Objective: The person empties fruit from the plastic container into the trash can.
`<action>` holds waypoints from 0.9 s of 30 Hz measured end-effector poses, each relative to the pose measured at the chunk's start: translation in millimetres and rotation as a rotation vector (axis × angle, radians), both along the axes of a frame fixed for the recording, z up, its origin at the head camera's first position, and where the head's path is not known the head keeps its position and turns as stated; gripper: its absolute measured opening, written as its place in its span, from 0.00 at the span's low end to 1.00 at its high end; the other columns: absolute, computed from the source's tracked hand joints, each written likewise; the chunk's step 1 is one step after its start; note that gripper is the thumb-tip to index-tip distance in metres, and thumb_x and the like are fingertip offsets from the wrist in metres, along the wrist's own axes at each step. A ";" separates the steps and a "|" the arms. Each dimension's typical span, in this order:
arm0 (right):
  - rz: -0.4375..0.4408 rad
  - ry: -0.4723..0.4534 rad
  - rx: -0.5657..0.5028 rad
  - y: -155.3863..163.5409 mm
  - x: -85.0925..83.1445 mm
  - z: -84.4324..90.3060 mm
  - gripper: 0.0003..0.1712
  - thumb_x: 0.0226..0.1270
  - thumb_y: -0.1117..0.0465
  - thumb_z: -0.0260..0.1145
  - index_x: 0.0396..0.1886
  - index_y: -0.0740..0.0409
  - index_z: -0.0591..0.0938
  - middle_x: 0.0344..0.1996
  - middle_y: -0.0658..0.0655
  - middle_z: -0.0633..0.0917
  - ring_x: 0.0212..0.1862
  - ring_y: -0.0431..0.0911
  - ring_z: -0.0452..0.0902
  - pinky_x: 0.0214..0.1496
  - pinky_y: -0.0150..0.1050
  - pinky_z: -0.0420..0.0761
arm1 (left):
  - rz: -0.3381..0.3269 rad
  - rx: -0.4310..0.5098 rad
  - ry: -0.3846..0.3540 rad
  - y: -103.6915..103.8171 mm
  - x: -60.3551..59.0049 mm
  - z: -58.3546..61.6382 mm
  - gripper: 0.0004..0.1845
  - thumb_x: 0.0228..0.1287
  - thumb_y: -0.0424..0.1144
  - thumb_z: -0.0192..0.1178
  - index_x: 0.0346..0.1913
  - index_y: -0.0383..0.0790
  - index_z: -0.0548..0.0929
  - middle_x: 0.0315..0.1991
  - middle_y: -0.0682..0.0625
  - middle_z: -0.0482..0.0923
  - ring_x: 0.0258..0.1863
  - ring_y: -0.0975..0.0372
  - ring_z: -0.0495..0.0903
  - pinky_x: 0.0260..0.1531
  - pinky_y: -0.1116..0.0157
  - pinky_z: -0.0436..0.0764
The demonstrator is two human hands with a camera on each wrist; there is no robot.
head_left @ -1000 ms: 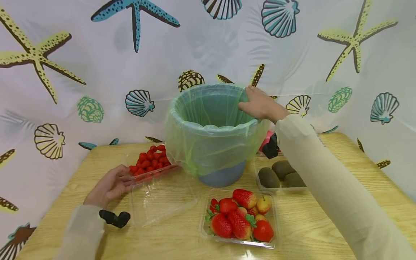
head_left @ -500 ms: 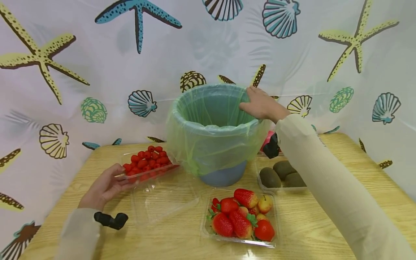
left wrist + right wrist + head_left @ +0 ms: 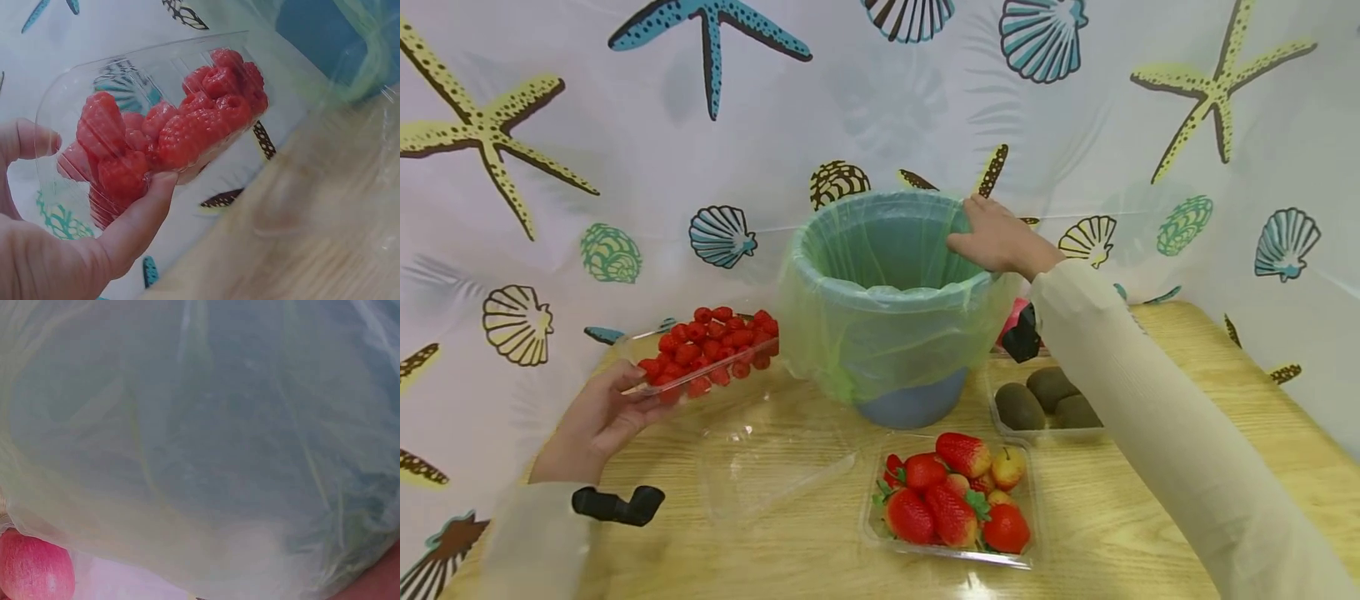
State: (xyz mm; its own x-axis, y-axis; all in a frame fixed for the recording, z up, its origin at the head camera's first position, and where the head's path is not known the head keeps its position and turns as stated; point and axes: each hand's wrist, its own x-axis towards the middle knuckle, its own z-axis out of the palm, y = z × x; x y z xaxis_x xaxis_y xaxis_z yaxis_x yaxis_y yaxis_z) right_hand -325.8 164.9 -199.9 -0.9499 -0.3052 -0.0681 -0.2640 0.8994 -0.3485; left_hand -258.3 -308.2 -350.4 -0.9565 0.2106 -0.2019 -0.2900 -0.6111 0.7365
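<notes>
My left hand [image 3: 598, 417] grips the near left end of a clear plastic tray [image 3: 62, 81] of raspberries [image 3: 194, 131], holding it tilted above the table. In the left wrist view the thumb presses the tray's side. My right hand [image 3: 1003, 237] holds the right part of the rim of a blue bin [image 3: 913, 400], which stands upright. A thin yellow-green bag [image 3: 880, 350] lines the bin and hangs over its rim. In the right wrist view this bag fills most of the picture, so the right fingers are largely hidden there.
In front of the bin lies a clear tray [image 3: 951, 560] of strawberries and other small fruit. Beside it is a transparent plastic piece [image 3: 767, 467], hard to make out. A tray of kiwis [image 3: 1018, 408] sits right, with a pink-red apple [image 3: 34, 565] behind. Patterned cloth hangs behind.
My left hand has lifted the raspberry tray and moved it up and to the left, away from the bin. The right hand has stayed on the bin's rim.
</notes>
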 end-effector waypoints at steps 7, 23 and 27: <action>0.001 -0.005 0.014 -0.8 -1.0 1.0 0.41 0.73 0.50 0.40 0.75 0.65 0.37 0.76 0.64 0.36 0.77 0.57 0.29 0.77 0.51 0.38 | 0.000 0.060 0.067 -5.4 9.0 28.8 0.13 0.71 0.30 0.40 0.53 0.47 0.65 0.51 0.47 0.68 0.43 0.47 0.80 0.46 0.47 0.81; 0.014 0.007 0.037 -1.7 -2.6 0.3 0.42 0.73 0.50 0.40 0.75 0.67 0.37 0.76 0.65 0.37 0.77 0.57 0.29 0.77 0.51 0.38 | 0.050 -0.005 0.056 6.1 9.1 112.1 0.18 0.71 0.32 0.40 0.58 0.53 0.55 0.62 0.57 0.56 0.62 0.51 0.62 0.55 0.48 0.75; 0.016 0.004 0.031 -2.1 -3.9 -0.3 0.42 0.73 0.49 0.40 0.75 0.67 0.37 0.76 0.65 0.36 0.77 0.57 0.29 0.77 0.51 0.38 | 0.041 0.012 0.054 13.6 4.9 128.5 0.18 0.71 0.31 0.38 0.59 0.51 0.57 0.62 0.57 0.56 0.65 0.53 0.58 0.55 0.49 0.75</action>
